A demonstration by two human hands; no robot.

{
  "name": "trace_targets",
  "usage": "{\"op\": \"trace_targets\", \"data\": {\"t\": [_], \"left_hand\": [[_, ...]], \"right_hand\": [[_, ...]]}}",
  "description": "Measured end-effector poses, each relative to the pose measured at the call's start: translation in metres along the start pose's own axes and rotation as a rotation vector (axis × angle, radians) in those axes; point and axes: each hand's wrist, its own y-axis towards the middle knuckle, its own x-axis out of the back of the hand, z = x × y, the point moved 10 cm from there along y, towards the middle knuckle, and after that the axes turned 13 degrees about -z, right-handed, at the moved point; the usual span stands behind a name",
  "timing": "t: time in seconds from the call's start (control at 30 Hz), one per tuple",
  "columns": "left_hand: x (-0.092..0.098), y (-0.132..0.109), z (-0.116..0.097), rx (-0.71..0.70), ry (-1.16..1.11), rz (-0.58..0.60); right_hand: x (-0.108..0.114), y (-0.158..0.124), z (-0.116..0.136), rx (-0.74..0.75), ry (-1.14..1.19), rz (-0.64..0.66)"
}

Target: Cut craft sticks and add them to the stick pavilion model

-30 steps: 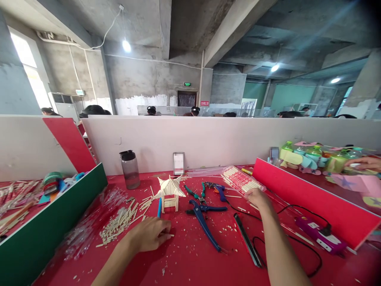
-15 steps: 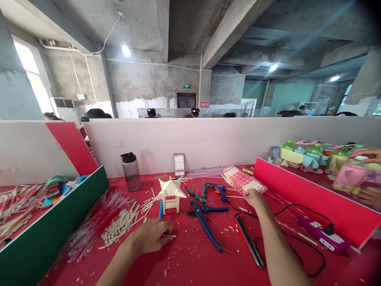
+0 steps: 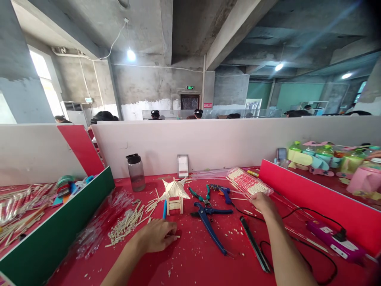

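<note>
A wide red tabletop (image 3: 190, 272) runs up to a long, pale, upright partition board (image 3: 193, 145). A dark green divider board (image 3: 59, 232) bounds the workspace on the left, a bright red divider board (image 3: 315, 206) on the right.

Over the tabletop, the left hand (image 3: 157, 236) is low, palm down, its thumb and fingers closed on something small. The right hand (image 3: 264, 204) reaches farther forward, fingers bent at the near ends of a clear-wrapped pack of pale wooden sticks with red markings (image 3: 248, 180); whether they grip a stick, I cannot tell.

Crumpled clear plastic wrapping (image 3: 95, 230) lies beside the green divider, and a purple power strip (image 3: 336, 242) near the red one. Between the hands lies a blue-handled cutter (image 3: 205, 222), with a slim black-and-red utility knife (image 3: 253, 244) to its right. A loose pile of short pale sticks (image 3: 126, 224) lies left of a pale stick-built pavilion model with a peaked roof (image 3: 175, 188), which stands upright just beyond the left hand. Past the cutter are a blue glue gun (image 3: 225, 194) and green-handled pliers (image 3: 197, 195).

Smallest is the short pale stick piece (image 3: 178, 237) poking from the left fingertips.
</note>
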Motion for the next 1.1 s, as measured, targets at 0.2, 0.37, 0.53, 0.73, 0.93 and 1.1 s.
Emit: {"op": "trace_targets", "data": {"t": [0.2, 0.37, 0.53, 0.73, 0.93, 1.1], "left_hand": [[-0.002, 0.000, 0.000, -0.004, 0.000, 0.007], [-0.002, 0.001, -0.001, -0.006, 0.019, -0.015], [0.003, 0.003, 0.000, -0.010, 0.070, -0.060], [0.018, 0.003, -0.013, -0.064, -0.033, -0.108], [0.053, 0.004, -0.016, 0.066, -0.547, -0.413], [0.065, 0.002, -0.009, 0.139, -0.879, -0.599]], "right_hand": [[-0.006, -0.001, -0.004, -0.090, -0.050, 0.113], [0.012, 0.002, -0.001, -0.075, -0.007, 0.032], [0.045, 0.002, 0.035, 0.053, 0.437, -0.052], [0.080, -0.083, 0.155, 0.434, 0.963, 0.497], [0.089, -0.216, 0.262, 0.802, 0.922, 0.893], [0.073, -0.277, 0.297, 1.015, 0.787, 0.829]]}}
